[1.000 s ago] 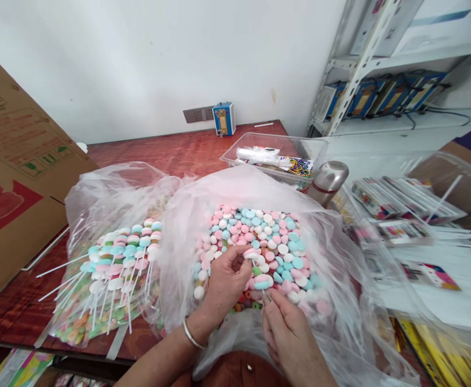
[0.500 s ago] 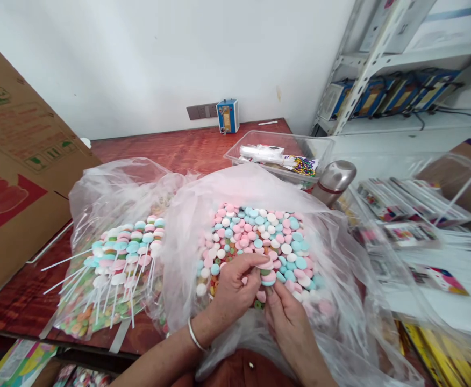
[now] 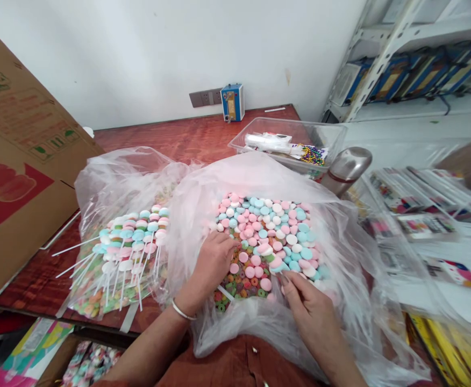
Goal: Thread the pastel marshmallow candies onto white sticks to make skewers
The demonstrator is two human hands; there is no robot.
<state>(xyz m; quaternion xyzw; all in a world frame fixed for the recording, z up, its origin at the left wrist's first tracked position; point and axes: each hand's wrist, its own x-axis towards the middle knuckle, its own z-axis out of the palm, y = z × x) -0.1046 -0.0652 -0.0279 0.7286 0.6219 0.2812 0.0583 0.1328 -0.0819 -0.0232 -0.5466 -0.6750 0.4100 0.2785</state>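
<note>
My right hand (image 3: 306, 301) pinches a candy skewer (image 3: 275, 262) low down; pink, green and blue pieces are stacked on it, and its stick is mostly hidden by the fingers. To the left, my left hand (image 3: 217, 258) reaches over the loose candies, its fingers curled together and the tips over the ring-shaped pieces; what they hold, if anything, is hidden. Both hands are above an opened clear plastic bag (image 3: 235, 172) with pink, blue and white candy discs (image 3: 255, 215) and coloured candy rings (image 3: 243, 279). A white stick (image 3: 225, 293) lies by my left wrist.
Finished-looking candy skewers (image 3: 133, 236) lie on another plastic bag (image 3: 114, 166) at left, beside a cardboard box (image 3: 26, 145). Behind stand a clear plastic tub (image 3: 255, 129), a steel flask (image 3: 348, 166) and a blue device (image 3: 233, 102). Metal shelving (image 3: 376, 75) rises at right.
My left hand has come away from the candy skewer and moved left over the loose candies. My right hand keeps hold of the skewer, slightly further right. The view has shifted a little.
</note>
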